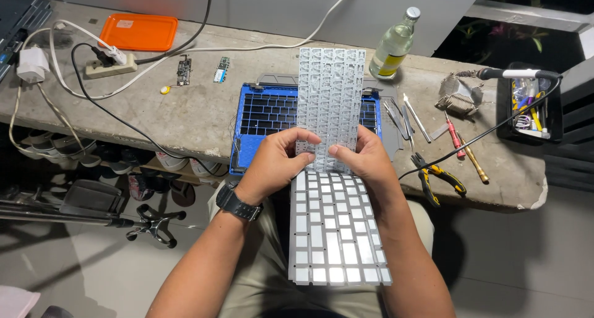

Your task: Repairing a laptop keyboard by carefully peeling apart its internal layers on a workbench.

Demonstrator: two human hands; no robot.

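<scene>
the keyboard sheet (331,101) runs lengthwise away from the person, far end over the blue frame (260,117) at the bench's near edge, near end on the lap; left hand (275,163) and right hand (365,160) pinch its middle, thumbs on top, wrists bent inward; a black tray (554,129) at the right end holds pens; a bottle (393,46) stands by the far edge.

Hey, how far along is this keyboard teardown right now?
Done: the blue laptop frame lies with bare key openings. In hand: left hand and right hand pinch the grey keyboard sheets where they fold apart. Left: the lower sheet is not yet separated.
</scene>
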